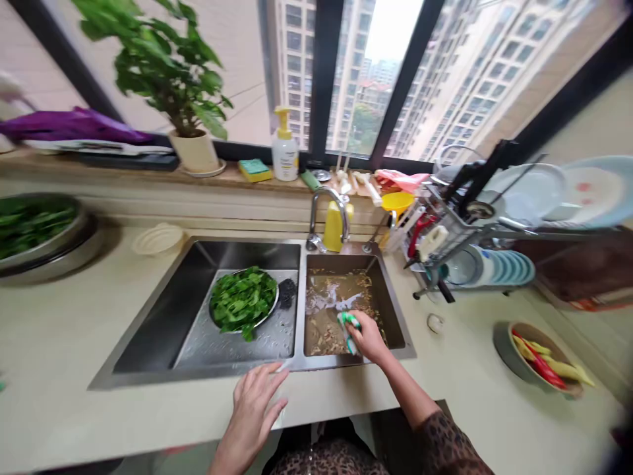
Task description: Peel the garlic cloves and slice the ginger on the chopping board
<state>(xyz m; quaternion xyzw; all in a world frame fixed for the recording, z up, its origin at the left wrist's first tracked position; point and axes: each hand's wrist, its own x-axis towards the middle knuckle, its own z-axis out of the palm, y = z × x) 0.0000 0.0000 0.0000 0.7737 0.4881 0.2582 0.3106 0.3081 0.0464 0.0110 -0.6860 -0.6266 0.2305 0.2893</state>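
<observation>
Over the small right basin (390,316), my right hand (368,336) is closed around a small green-and-white cloth-like thing (350,330); its exact kind is unclear. Murky brown water (329,297) with floating bits fills that basin beneath the hand. My left hand (254,412) hangs with fingers spread near the counter's front edge, just below the sink, and holds nothing. In the larger left basin (148,330) sits a round metal bowl (270,316) heaped with leafy greens (242,297). A dark scouring pad (287,293) lies beside that bowl.
Behind the basins rises a curved faucet (314,214). A soap bottle (285,155), sponge (254,170) and potted plant (192,152) line the sill. At right stand a dish rack (445,231) and a bowl of peppers (509,356); more greens (34,227) at far left.
</observation>
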